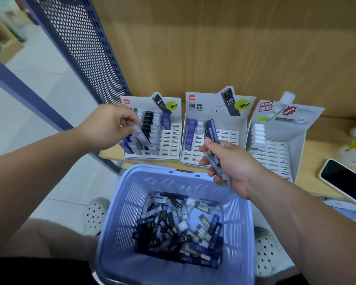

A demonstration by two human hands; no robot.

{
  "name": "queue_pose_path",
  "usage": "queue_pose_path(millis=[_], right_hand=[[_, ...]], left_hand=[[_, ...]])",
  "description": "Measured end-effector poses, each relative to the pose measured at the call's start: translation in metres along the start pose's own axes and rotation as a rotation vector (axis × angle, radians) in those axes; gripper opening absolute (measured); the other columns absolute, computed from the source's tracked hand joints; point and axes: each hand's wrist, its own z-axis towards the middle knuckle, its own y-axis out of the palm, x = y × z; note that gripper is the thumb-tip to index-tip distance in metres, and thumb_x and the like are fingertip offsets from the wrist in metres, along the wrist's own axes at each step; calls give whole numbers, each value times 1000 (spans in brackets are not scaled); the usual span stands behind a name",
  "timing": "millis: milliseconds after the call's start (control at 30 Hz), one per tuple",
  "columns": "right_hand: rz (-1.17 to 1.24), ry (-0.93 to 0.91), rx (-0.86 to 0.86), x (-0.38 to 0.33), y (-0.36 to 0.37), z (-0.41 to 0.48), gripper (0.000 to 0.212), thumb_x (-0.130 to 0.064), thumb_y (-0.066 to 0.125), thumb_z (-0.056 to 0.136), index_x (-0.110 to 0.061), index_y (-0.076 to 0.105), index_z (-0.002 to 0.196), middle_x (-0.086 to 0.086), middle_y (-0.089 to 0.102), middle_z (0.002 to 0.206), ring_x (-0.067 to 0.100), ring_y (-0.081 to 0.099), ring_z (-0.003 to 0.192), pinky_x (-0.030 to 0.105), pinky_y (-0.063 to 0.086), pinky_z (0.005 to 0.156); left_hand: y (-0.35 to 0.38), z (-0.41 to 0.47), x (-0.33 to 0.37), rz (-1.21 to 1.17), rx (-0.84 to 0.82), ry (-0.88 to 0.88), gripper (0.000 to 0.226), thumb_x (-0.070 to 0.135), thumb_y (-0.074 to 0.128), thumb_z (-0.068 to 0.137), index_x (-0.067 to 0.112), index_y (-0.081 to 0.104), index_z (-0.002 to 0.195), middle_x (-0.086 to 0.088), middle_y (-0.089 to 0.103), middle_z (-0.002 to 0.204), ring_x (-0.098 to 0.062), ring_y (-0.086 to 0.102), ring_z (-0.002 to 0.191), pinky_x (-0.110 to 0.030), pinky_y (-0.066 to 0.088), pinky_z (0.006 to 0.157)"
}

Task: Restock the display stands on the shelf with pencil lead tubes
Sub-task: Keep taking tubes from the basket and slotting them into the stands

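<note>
Lead tubes over slotted stands, shelf edge

Left hand pinches one clear tube above the crowded left stand; right hand grips a bundle. Likely light, stiff, slick: hold near the cap. Open rows in the middle stand; spare tubes lie in the basket.

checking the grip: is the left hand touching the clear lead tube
Touching: head view shows the left hand pinching the clear lead tube by its upper end.
</note>
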Motion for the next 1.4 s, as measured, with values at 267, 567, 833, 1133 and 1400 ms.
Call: queue_pose_path(millis=[267,567,833,1133,1400], right_hand=[[-28,23,-18,-4,24,9,30,-47,58,100,-19,66,106,3,70,78,14,52,51,25,41,49],[-31,36,-3,-4,23,14,30,-46,57,100,-19,68,106,2,70,77,13,52,51,25,41,49],[-3,24,-11,-5,19,14,31,-46,58,100,-17,67,106,1,69,74,13,51,49,25,39,50],[10,25,-12,-4,12,15,34,-47,58,99,-16,67,108,4,68,79,13,50,49,25,38,49],[2,36,1,-2,8,16,34,-48,58,99,-17,67,109,4,69,79,13,51,50,27,39,52]], left_hand=[[3,23,3,-13,153,78,15,11,74,86,17,75,99,3,64,88,-1,57,72,-8,41,69],[45,70,7,88,133,122,15,16,70,89,17,76,102,1,69,95,-16,59,81,-32,51,78],[71,94,14,281,-20,151,19,7,58,90,12,76,91,-9,70,92,-33,59,90,-44,54,73],[75,109,18,417,-21,166,24,5,55,91,14,75,99,-6,66,103,-34,58,91,-42,53,72],[72,109,20,342,-24,169,21,11,57,93,15,77,99,-5,69,109,-32,62,95,-43,54,77]])
